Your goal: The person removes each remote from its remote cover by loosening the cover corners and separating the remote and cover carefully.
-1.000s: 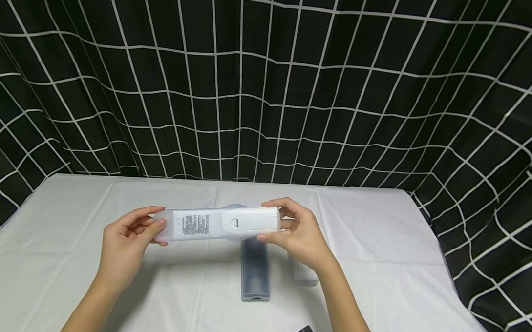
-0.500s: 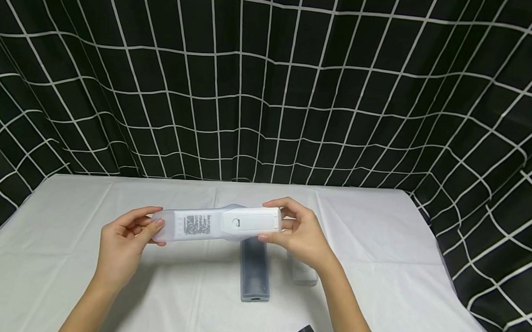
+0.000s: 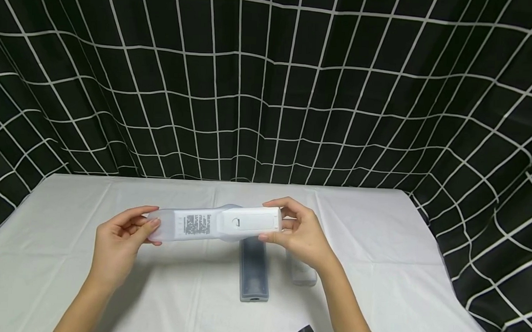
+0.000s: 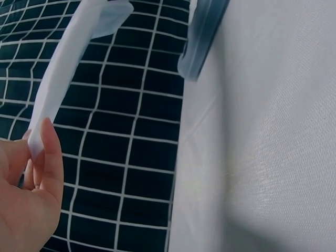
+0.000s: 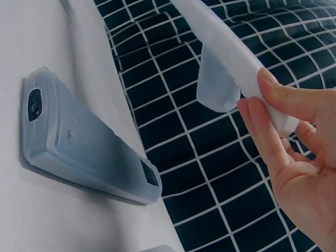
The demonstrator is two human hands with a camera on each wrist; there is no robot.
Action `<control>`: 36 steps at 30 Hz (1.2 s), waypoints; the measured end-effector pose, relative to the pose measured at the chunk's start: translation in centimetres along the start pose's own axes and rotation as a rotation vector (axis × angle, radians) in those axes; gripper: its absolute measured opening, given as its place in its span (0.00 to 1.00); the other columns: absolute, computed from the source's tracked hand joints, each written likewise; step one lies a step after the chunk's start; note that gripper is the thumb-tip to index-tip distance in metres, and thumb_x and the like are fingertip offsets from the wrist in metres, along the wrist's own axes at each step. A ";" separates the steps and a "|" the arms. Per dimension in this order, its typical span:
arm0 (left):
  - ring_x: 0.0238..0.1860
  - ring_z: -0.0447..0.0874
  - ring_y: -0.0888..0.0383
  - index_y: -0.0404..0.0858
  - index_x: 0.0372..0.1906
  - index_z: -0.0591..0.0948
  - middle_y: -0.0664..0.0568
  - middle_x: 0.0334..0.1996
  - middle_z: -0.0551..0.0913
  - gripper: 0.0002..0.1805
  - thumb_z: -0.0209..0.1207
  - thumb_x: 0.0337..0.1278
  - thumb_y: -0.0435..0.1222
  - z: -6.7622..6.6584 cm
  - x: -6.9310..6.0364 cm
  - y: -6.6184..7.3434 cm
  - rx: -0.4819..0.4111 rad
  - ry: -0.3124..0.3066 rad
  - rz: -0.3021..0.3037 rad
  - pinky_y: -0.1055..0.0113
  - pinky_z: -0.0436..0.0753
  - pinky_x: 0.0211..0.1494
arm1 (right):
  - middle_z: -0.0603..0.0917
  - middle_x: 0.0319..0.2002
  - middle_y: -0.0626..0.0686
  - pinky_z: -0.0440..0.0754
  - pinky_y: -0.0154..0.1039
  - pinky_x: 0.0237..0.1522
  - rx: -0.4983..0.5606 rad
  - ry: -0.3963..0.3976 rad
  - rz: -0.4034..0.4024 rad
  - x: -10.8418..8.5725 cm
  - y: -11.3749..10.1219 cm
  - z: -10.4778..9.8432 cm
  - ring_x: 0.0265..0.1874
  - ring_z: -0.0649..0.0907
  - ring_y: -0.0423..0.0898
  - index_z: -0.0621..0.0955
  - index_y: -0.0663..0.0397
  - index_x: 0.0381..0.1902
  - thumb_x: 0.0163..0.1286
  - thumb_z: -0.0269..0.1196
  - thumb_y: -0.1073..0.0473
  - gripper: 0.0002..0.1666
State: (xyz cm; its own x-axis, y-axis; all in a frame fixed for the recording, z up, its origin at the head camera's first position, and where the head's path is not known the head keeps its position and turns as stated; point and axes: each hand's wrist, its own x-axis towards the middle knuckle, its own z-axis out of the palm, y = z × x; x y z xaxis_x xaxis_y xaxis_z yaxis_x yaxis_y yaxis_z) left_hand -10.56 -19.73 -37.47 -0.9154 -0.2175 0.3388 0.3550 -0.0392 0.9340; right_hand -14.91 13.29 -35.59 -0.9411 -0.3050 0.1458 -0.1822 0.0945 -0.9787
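Observation:
A white remote control (image 3: 252, 219), its back with a battery cover and a printed label facing up, is held level above the table. A translucent soft sleeve (image 3: 163, 225) covers its left part and reaches past its left end; a loose flap (image 5: 214, 81) of it hangs down in the right wrist view. My left hand (image 3: 118, 244) pinches the sleeve's end between thumb and fingers. At the bare right end, my right hand (image 3: 302, 232) grips the remote, thumb along the near edge and fingers at the far edge.
Below the held remote, a dark remote (image 3: 254, 275) in a translucent cover lies on the white tablecloth (image 3: 191, 290). A white object (image 3: 304, 276) lies right of it, partly behind my right wrist. A black grid-patterned curtain (image 3: 251, 87) stands behind and beside the table.
My left hand has moved slightly left with the sleeve's end, so more of the sleeve extends past the remote. My right hand and the remote have barely moved.

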 end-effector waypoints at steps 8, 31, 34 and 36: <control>0.24 0.85 0.61 0.33 0.45 0.89 0.52 0.28 0.86 0.15 0.63 0.60 0.14 -0.1 0.0 0.1 0.001 0.008 -0.007 0.70 0.88 0.29 | 0.82 0.45 0.61 0.92 0.42 0.44 -0.005 0.005 0.003 0.1 0.1 -0.1 0.40 0.92 0.50 0.79 0.71 0.60 0.53 0.75 0.80 0.34; 0.25 0.86 0.62 0.31 0.45 0.89 0.52 0.28 0.87 0.15 0.63 0.60 0.14 -0.3 0.1 0.1 0.001 0.023 -0.010 0.68 0.89 0.29 | 0.82 0.46 0.62 0.92 0.43 0.44 -0.020 0.006 -0.003 0.0 0.2 -0.5 0.41 0.92 0.52 0.80 0.70 0.60 0.53 0.75 0.80 0.34; 0.25 0.86 0.62 0.31 0.45 0.89 0.52 0.28 0.87 0.15 0.63 0.60 0.13 -0.4 0.1 0.2 0.016 0.024 -0.013 0.68 0.89 0.29 | 0.82 0.46 0.63 0.92 0.43 0.44 -0.019 0.007 -0.002 0.0 0.2 -0.6 0.41 0.92 0.52 0.80 0.70 0.60 0.53 0.75 0.80 0.34; 0.25 0.86 0.62 0.31 0.45 0.89 0.52 0.28 0.87 0.15 0.62 0.60 0.14 -0.4 0.1 0.2 0.018 0.022 -0.011 0.68 0.89 0.30 | 0.82 0.46 0.63 0.92 0.44 0.44 -0.016 0.008 0.000 0.0 0.2 -0.6 0.41 0.91 0.52 0.80 0.70 0.60 0.53 0.75 0.80 0.34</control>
State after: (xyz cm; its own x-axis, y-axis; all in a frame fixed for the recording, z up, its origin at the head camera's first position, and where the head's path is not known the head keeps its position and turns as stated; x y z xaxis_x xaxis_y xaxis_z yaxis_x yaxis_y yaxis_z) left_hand -10.56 -20.14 -37.29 -0.9148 -0.2388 0.3257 0.3410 -0.0245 0.9398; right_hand -15.12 13.87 -35.70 -0.9434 -0.2972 0.1474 -0.1871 0.1095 -0.9762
